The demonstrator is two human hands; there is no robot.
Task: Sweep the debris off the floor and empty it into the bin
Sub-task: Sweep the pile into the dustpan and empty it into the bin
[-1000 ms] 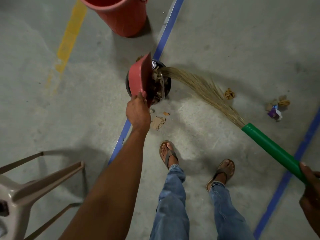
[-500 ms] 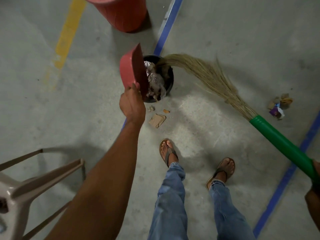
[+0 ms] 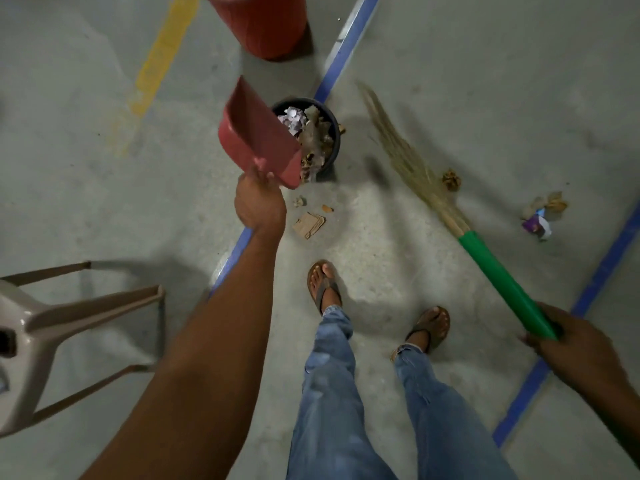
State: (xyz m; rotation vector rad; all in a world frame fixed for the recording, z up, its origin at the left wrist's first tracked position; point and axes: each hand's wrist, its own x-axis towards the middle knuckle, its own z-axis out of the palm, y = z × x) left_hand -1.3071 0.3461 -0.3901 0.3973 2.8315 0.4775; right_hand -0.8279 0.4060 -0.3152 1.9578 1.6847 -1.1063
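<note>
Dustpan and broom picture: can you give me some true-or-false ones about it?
The left hand holds the red dustpan. True.
The black bin is empty. False: it is full of paper and scraps.
The right hand holds the broom by its green handle. True.
All the rubbish is picked up. False: a cardboard piece lies on the floor near the bin.
The broom's bristles are inside the bin. False: they are outside it, off to one side.
</note>
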